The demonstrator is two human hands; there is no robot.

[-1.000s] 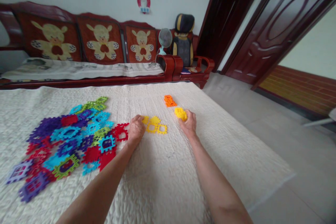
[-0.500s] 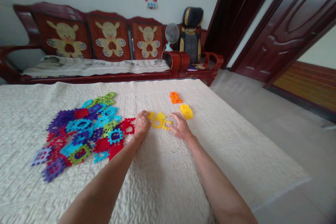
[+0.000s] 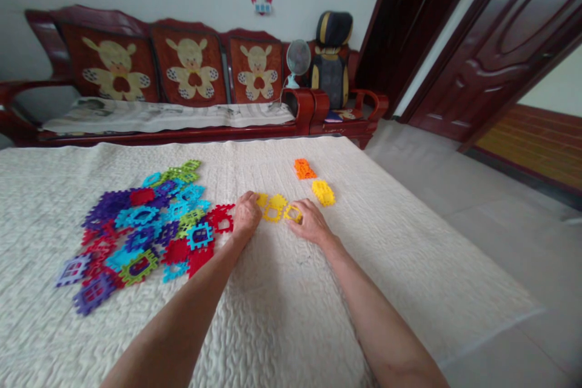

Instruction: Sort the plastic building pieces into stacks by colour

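Observation:
Yellow toothed plastic building tiles [image 3: 273, 213] lie on the quilted cover between my two hands. My right hand [image 3: 311, 222] pinches one yellow frame-shaped tile [image 3: 293, 213] by its edge, just right of the others. At the left end of the yellow group, my left hand [image 3: 248, 213] has its fingers curled around the side of a yellow tile [image 3: 261, 199]; its fingertips are partly hidden. Close to the left of that hand are red tiles [image 3: 222, 219], the edge of a large mixed pile.
The pile of purple, blue, green and red tiles [image 3: 142, 216] spreads over the left side of the quilted cover [image 3: 282, 315]. Beyond my right hand sit a yellow stack [image 3: 323, 193] and an orange stack [image 3: 304, 168]. A wooden sofa [image 3: 182, 133] stands behind.
My right hand has closed on the yellow frame tile, which now sits slightly tilted and apart from the other yellow tiles. My left hand has stayed in place.

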